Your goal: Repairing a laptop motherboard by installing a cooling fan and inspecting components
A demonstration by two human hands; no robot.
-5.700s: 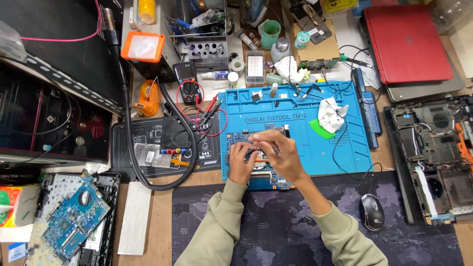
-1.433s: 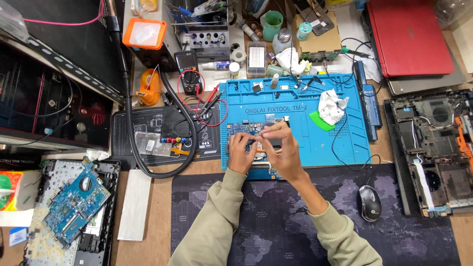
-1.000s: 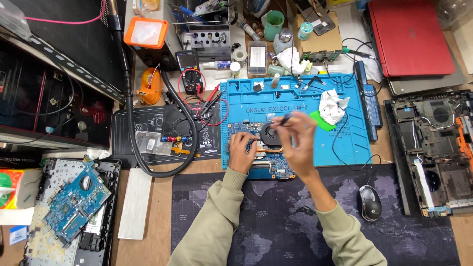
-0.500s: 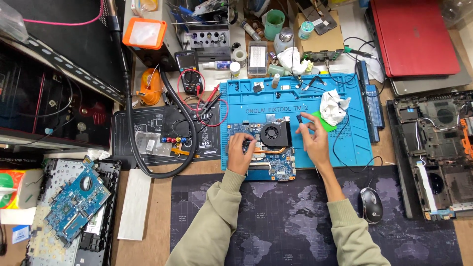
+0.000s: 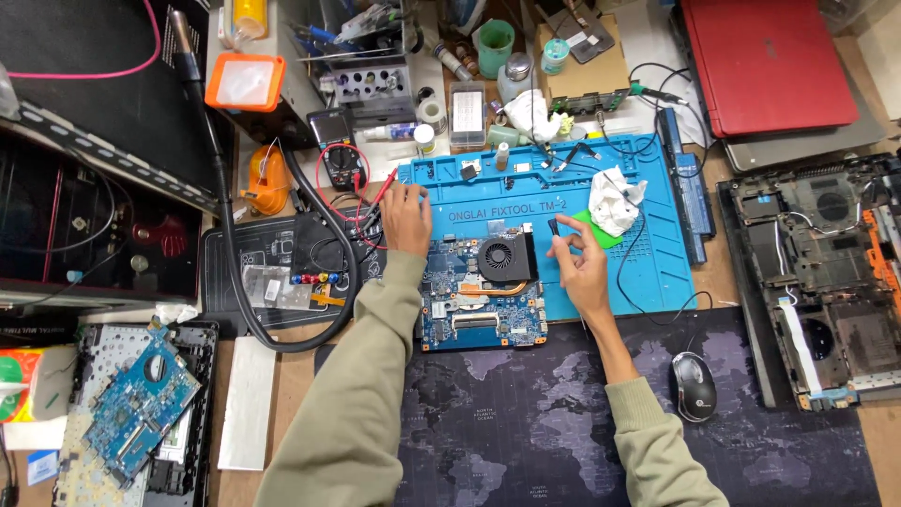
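Note:
A blue laptop motherboard (image 5: 469, 314) with a black fan (image 5: 502, 258) and a copper heat pipe lies on the near edge of the blue work mat (image 5: 657, 268). My left hand (image 5: 405, 216) is stretched over the mat's left edge, fingers flat, next to the red test probe (image 5: 383, 185) and its leads; it grips nothing that I can see. My right hand (image 5: 580, 263) hovers right of the fan and pinches a small dark part (image 5: 552, 227) between thumb and fingertips. A crumpled white tissue (image 5: 615, 199) lies just beyond it.
A multimeter (image 5: 340, 169) stands left of the mat, with tool racks and bottles behind. A red laptop (image 5: 765, 61) and an opened laptop chassis (image 5: 826, 282) are at the right. A mouse (image 5: 693, 385) sits on the dark map desk mat (image 5: 526, 432). A second board (image 5: 141, 404) lies far left.
My right hand lifted off the board and swung right with the small dark part. My left hand left the board and reached up left to the probe leads.

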